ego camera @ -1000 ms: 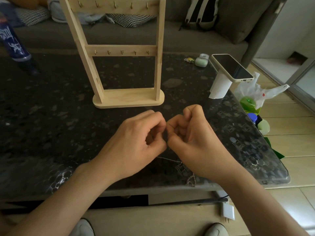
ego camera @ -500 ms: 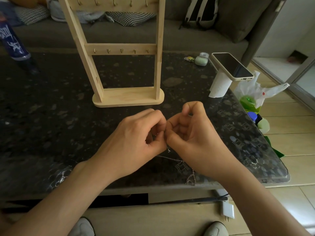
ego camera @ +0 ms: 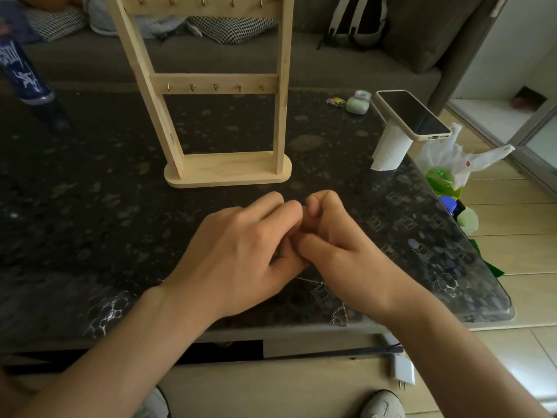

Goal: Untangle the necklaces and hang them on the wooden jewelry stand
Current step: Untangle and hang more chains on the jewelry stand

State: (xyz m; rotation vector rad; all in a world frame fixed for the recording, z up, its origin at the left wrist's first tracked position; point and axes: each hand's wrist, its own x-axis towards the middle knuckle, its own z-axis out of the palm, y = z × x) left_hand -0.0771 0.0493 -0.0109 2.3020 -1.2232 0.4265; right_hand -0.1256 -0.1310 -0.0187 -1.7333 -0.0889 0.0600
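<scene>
a blue bottle (ego camera: 23, 75) stands at the far left of the dark speckled table (ego camera: 90, 191), and the wooden jewelry stand (ego camera: 226, 171) is upright near the middle. just in front of it the left hand (ego camera: 241, 251) and right hand (ego camera: 343, 254) meet fingertip to fingertip, fingers curled tight, pinching a thin necklace (ego camera: 339, 315) whose chain trails out from under them to the table's near edge. farther right, a phone (ego camera: 413, 114) rests tilted on a white paper roll (ego camera: 390, 149).

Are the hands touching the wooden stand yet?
Apart. The head view shows bare dark table between the wooden stand base and the left hand and right hand, both curled on the necklace.
</scene>
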